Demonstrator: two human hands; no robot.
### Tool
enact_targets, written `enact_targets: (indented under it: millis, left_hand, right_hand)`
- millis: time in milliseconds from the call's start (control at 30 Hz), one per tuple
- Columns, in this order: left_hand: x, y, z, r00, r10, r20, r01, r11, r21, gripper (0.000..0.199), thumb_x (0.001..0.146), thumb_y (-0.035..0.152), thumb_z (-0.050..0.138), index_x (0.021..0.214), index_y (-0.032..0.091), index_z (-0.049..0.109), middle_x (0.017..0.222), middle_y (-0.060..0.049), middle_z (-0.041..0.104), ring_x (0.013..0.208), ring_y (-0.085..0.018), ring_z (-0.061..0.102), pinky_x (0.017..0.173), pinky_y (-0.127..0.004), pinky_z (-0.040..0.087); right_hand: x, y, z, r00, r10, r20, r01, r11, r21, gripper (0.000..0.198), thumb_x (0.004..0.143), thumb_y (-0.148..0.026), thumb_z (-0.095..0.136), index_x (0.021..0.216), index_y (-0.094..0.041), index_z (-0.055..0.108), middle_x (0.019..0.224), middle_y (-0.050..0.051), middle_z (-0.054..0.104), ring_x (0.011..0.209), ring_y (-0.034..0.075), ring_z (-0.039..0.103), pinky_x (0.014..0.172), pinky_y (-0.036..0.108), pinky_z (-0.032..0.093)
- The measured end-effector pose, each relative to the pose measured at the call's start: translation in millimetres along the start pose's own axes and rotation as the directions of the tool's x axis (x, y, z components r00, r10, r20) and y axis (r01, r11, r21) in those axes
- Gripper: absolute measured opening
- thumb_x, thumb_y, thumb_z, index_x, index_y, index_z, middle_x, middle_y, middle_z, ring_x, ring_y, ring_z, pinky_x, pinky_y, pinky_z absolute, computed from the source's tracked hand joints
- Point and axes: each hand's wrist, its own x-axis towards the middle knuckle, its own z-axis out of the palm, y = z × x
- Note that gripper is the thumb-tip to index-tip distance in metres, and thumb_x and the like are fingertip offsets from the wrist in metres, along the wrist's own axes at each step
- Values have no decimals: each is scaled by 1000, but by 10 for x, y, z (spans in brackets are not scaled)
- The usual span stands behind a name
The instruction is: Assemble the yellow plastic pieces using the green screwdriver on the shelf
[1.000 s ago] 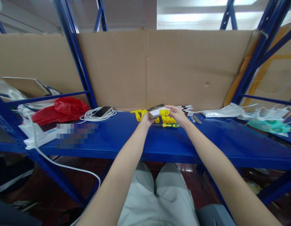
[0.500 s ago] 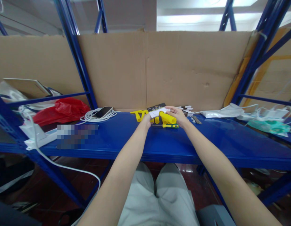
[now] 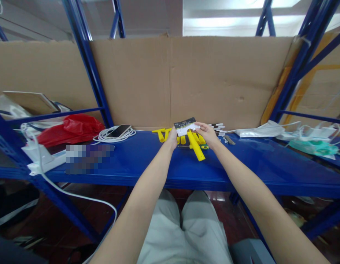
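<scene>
Between my two hands is a black-and-white card (image 3: pixel 183 128), its black printed top edge facing away from me. A yellow tool handle (image 3: pixel 196 148) runs from the card's lower edge down toward me, tilted to the right. My left hand (image 3: pixel 172 137) grips the card's left side. On the right side, my right hand (image 3: pixel 207 132) pinches the card close to where the handle starts. Several more yellow handles (image 3: pixel 161 137) lie on the shelf behind and beside my hands. A green-and-yellow screwdriver (image 3: pixel 204 146) is partly hidden behind the held handle.
The blue shelf (image 3: pixel 241 165) is backed by cardboard (image 3: pixel 214 80). Several white-and-black pens or sticks (image 3: pixel 220 129) lie right of my hands. Farther right is a white packet (image 3: pixel 259 130). Leftward are a coiled white cable (image 3: pixel 104 138), a phone (image 3: pixel 119 130) and a red bag (image 3: pixel 73 128).
The yellow handle has swung from pointing almost at me to slanting downward and now shows its full length. The card has tilted up, showing more of its face. Both hands keep their hold.
</scene>
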Motion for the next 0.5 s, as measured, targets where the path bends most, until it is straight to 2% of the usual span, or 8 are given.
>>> enact_targets:
  millis: [133, 300, 400, 500]
  left_hand:
    - [-13, 9, 13, 1000, 14, 21, -14, 1000, 13, 41, 93, 43, 39, 86, 17, 70, 98, -7, 74, 108, -20, 63, 91, -33, 49]
    - [0, -18, 10, 999, 20, 25, -21, 999, 34, 43, 95, 47, 35, 98, 20, 68, 104, -7, 73, 110, -24, 62, 94, -43, 47]
    - [24, -59, 16, 997, 55, 57, -54, 998, -9, 36, 95, 43, 40, 99, 18, 66, 103, -8, 72, 105, -24, 64, 90, -42, 49]
    - [43, -107, 34, 989, 135, 66, -130, 989, -73, 19, 91, 28, 50, 95, 15, 63, 98, -10, 72, 96, -21, 67, 84, -35, 52]
  right_hand:
    - [13, 48, -8, 998, -47, -43, 46, 999, -11, 35, 73, -34, 70, 105, -20, 64, 109, 8, 70, 100, 22, 66, 98, 46, 49]
    - [29, 99, 11, 990, -108, -92, 104, 994, -46, 37, 77, -32, 65, 111, -19, 60, 114, 11, 68, 100, 22, 66, 99, 45, 48]
    - [43, 121, 26, 981, -154, -115, 145, 986, -80, 40, 79, -32, 63, 117, -19, 57, 118, 12, 66, 103, 22, 65, 98, 45, 49]
    - [46, 134, 36, 974, -189, -123, 176, 978, -108, 44, 80, -34, 62, 121, -21, 53, 122, 12, 64, 108, 23, 62, 97, 46, 49]
